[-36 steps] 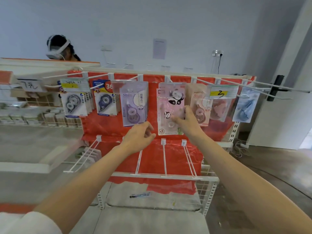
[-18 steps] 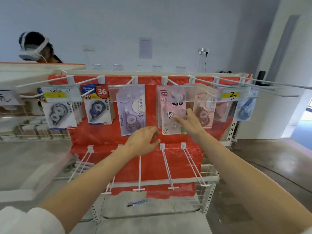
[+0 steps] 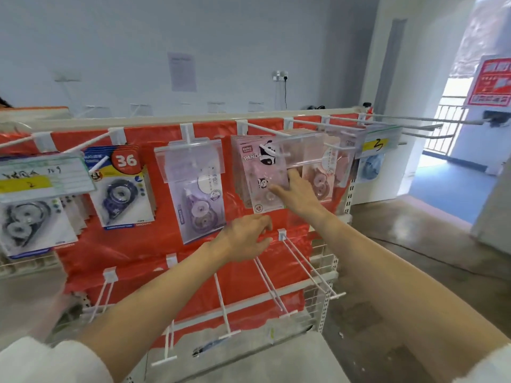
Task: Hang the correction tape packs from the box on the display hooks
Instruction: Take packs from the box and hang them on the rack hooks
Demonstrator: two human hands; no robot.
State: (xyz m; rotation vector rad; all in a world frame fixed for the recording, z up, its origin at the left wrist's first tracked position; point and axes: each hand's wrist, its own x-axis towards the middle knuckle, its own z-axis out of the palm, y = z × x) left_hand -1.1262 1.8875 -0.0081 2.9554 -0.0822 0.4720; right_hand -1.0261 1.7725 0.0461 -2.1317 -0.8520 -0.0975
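Correction tape packs hang in a row on white hooks of a red-backed display rack [image 3: 132, 247]. My right hand [image 3: 297, 193] reaches up to the pink panda packs [image 3: 258, 175], and its straight fingers touch the front pack's lower part. My left hand [image 3: 244, 237] hovers below, between the purple packs [image 3: 197, 197] and the panda packs, fingers loosely curled and holding nothing. Blue "36" packs [image 3: 121, 189] and grey packs [image 3: 30, 225] hang to the left, peach packs [image 3: 319, 178] and a blue pack [image 3: 369, 167] to the right. No box is in view.
Bare white hooks [image 3: 307, 268] jut toward me from the lower row, right under my hands. Long bare hooks [image 3: 414, 125] stick out at the rack's upper right. A pen [image 3: 206, 348] lies on the bottom shelf. An open doorway [image 3: 453, 161] is at the right.
The view swung right and closer to the rack. My right hand stays on the panda packs. My left hand drifted right, beneath them.
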